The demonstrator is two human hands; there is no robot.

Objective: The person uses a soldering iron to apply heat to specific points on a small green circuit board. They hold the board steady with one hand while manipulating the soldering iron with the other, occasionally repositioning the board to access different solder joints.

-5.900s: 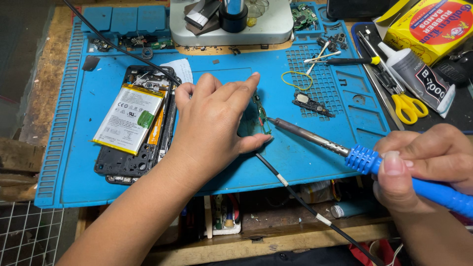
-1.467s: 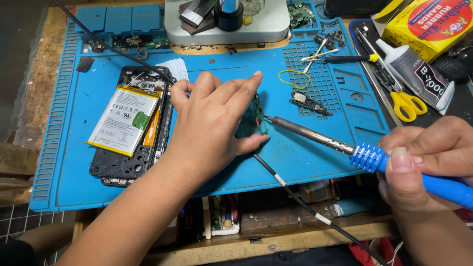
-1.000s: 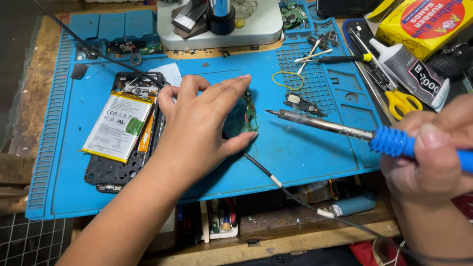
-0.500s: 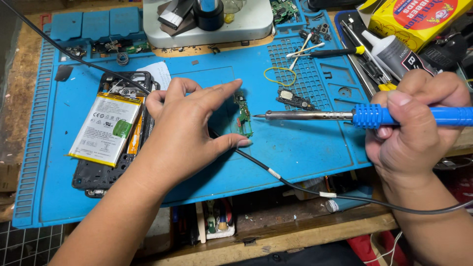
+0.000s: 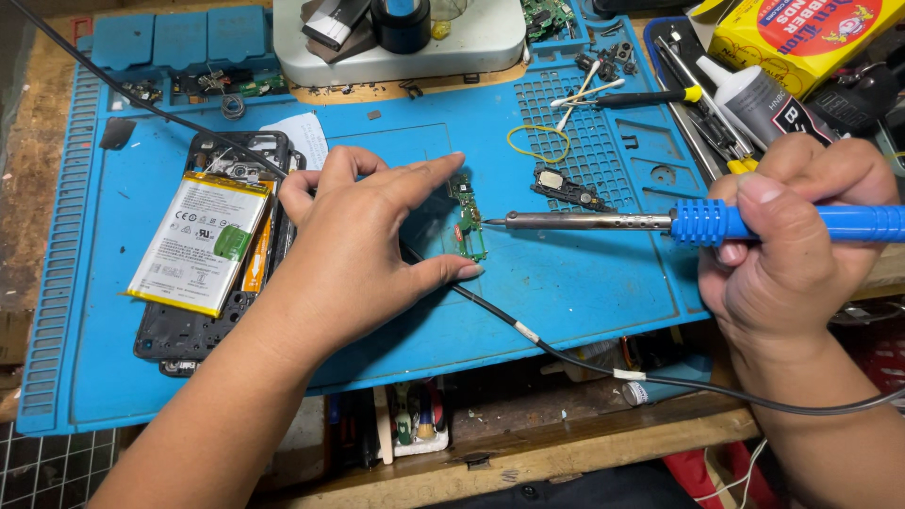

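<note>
A blue work mat (image 5: 566, 283) is laid over a wooden bench. A small green circuit board (image 5: 468, 219) is kept flat on the mat near its middle, pinned between the index fingertip and thumb of the left hand (image 5: 353, 245); the fingers are closed on its two ends, palm down.

A soldering iron (image 5: 660, 221) with a blue handle is gripped in the closed fist of the right hand (image 5: 787, 250), thumb laid along the top. The iron is held level, and its metal tip is seen just beside the right edge of the board; contact cannot be told.

Left of the left hand, an opened phone (image 5: 212, 254) is placed face down, with its battery (image 5: 200, 242) exposed and a black cable (image 5: 141, 99) running across it.

Right of the board, a small black part (image 5: 566, 190) and a loop of yellow wire (image 5: 537, 143) are found on the mat. At the upper right, a screwdriver (image 5: 650, 96), a white glue tube (image 5: 754, 99) and a yellow box (image 5: 801, 33) are kept. A grey microscope base (image 5: 405, 42) is set at the top edge.
</note>
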